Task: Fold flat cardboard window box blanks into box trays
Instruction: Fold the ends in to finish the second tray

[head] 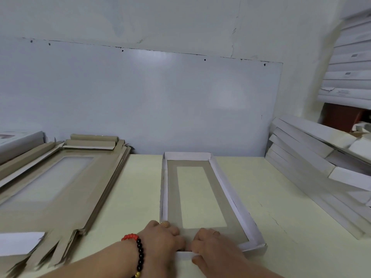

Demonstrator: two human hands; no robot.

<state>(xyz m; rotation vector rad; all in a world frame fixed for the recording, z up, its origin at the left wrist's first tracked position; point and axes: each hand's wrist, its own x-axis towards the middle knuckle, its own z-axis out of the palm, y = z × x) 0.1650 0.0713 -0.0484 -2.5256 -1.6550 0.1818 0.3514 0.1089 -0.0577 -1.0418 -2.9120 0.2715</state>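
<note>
Grey-brown cardboard, white-faced: one box tray (202, 197), folded, lying lengthwise at the middle of the pale yellow-green surface (281, 197). Four white walls stand up around a grey base with a long rectangular window through which the surface shows. Far end close to the pale wall panel (140, 97).

Left hand (162, 237): at the tray's near left corner, fingers (174, 230) curled down over the near wall onto the inside of the base. Gold ring on one finger; wrist carries a bracelet (136, 251) of red and black beads.

Right hand (212, 245): just beside the left, at the middle of the near wall. Fingers bent onto the base inside, thumb against the outer face of the wall, pinching it. Thin ring on one finger.

Stack of flat blanks (60, 187): left of the tray, apart from it, grey side up, windows showing, flaps splayed at the near end. A white sheet (18, 242) lies over its near left corner.

Pile of finished white trays (313, 157): right side, leaning in tilted layers against the wall.

Further white stacked boxes (349, 67): upper right, blurred.
</note>
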